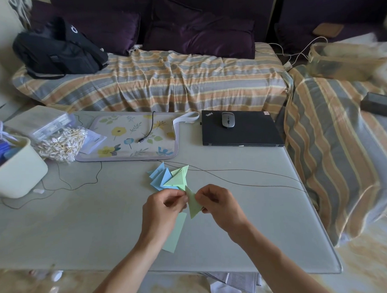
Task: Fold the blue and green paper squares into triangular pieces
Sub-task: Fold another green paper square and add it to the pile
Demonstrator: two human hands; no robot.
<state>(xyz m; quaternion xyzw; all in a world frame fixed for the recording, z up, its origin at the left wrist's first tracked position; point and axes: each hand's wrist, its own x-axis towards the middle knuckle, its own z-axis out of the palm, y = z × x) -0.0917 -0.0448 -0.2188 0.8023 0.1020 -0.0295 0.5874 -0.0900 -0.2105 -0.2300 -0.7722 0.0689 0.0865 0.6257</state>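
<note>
Two hands: they meet over the table (pixel 234 221) and both pinch one green triangle (pixel 193 206)
Left hand (pixel 163 210): fingers curled, thumb and fingertips pinch the left edge of the green triangle
Right hand (pixel 216 203): fingers curled, it pinches the right edge of the same piece
Green triangle: held up just above the table, its point aims down
Folded pile (pixel 168 178): blue and green triangles lie in a heap on the table, just past the hands
Green paper (pixel 175 232): a flat sheet lies on the table, partly hidden under the left wrist
Thin wire (pixel 244 175): it runs across the table past the pile
Far side of the table: a flower mat (pixel 131 137), a black laptop (pixel 242 131) with a mouse (pixel 228 120) on top
Left edge: a pale bin (pixel 18 172) and a bag of cotton swabs (pixel 62 145)
</note>
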